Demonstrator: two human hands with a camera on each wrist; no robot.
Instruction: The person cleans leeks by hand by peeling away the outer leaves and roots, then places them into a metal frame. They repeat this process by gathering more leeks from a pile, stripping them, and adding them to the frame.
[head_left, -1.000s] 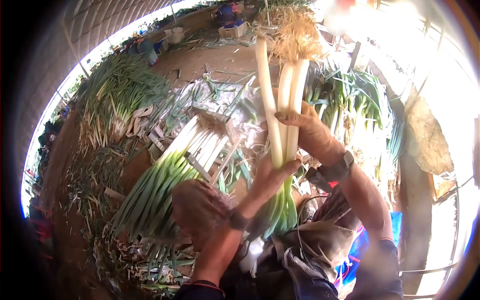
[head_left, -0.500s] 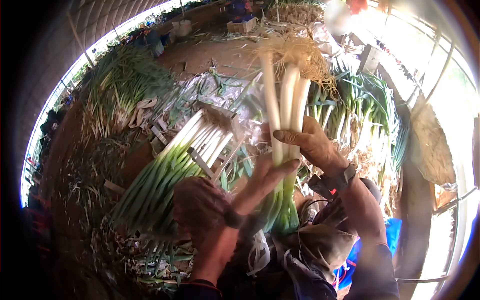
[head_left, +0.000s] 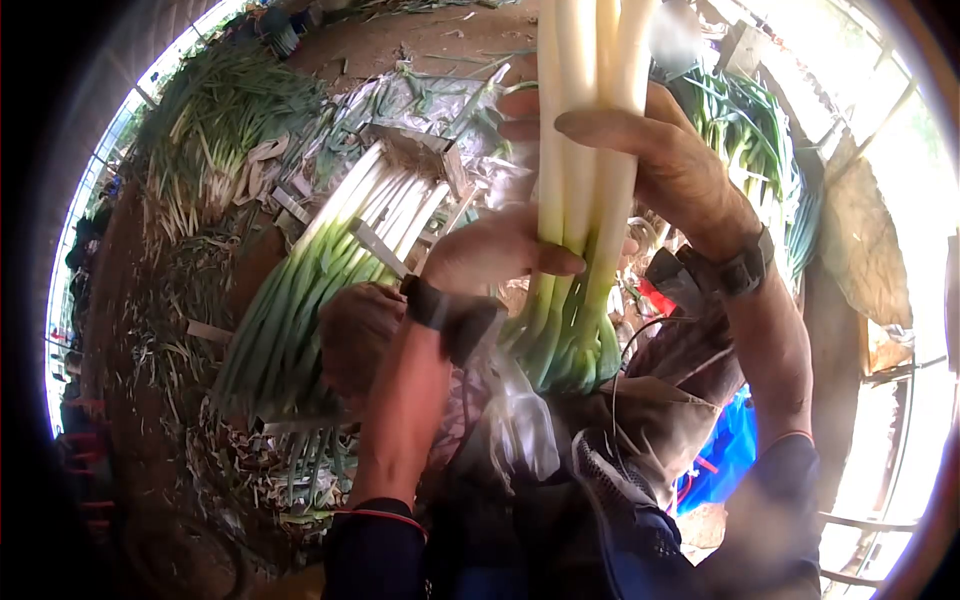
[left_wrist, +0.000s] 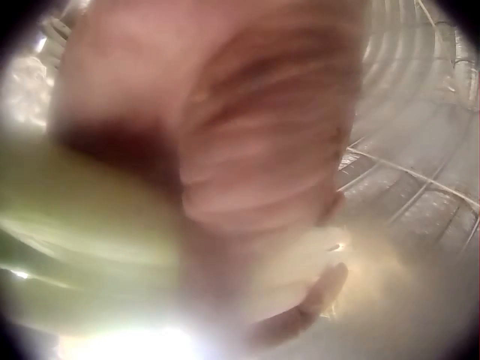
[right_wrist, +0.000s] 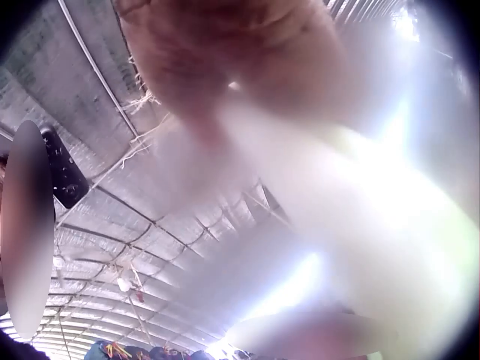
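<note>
Several thick leeks [head_left: 592, 180] stand upright in front of the body in the head view, white stems up and green leaves down; their root ends lie beyond the top edge. My left hand [head_left: 490, 245] grips them low, where white turns to green, its thumb across the front. Higher up, my right hand [head_left: 680, 165] holds the white stems, thumb across the front. In the left wrist view the hand [left_wrist: 262, 127] is blurred against the pale green stems [left_wrist: 90, 232]. The right wrist view shows the hand [right_wrist: 232, 60] at a blurred white stem [right_wrist: 322, 195].
Leeks [head_left: 330, 260] lie in a wooden frame [head_left: 410, 150] at the left. Farther back is a heap of leeks [head_left: 210, 135], with another bunch [head_left: 745, 130] at the right. Leaf scraps [head_left: 190, 350] cover the ground. A clear plastic bag [head_left: 525, 425] hangs at the waist.
Both hands have brought the leeks closer to the head camera, so they look larger and their roots have left the view. The head view has tilted downward.
</note>
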